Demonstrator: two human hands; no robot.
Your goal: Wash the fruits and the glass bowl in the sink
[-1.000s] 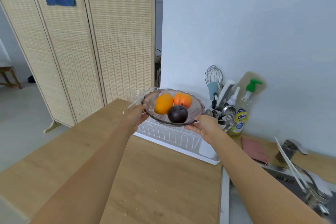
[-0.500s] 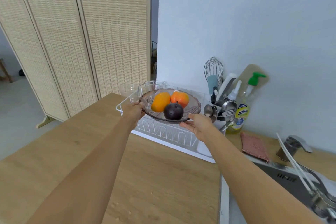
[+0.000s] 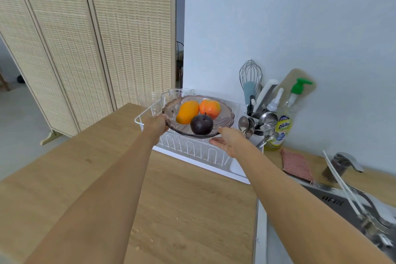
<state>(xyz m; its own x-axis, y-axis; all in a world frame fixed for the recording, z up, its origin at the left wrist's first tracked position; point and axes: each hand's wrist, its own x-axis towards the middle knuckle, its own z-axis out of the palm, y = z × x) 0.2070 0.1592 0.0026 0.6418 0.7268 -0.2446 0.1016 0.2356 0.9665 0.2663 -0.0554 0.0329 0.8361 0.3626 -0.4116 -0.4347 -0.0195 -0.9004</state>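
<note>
Glass bowl (image 3: 198, 123) held over the white dish rack (image 3: 192, 150), carrying three loose fruits: mango (image 3: 187, 112), orange-red fruit (image 3: 210, 108), dark plum (image 3: 201, 124). Left hand (image 3: 157, 123) closed on the near-left rim; right hand (image 3: 228, 140) cupped beneath the near-right rim, fingers part spread. Likely rigid, brittle, fairly heavy when loaded, slippery once wet. Support from opposite sides under the scalloped rim; keep level, fruits apt to roll. Sink (image 3: 334, 201) at lower right
</note>
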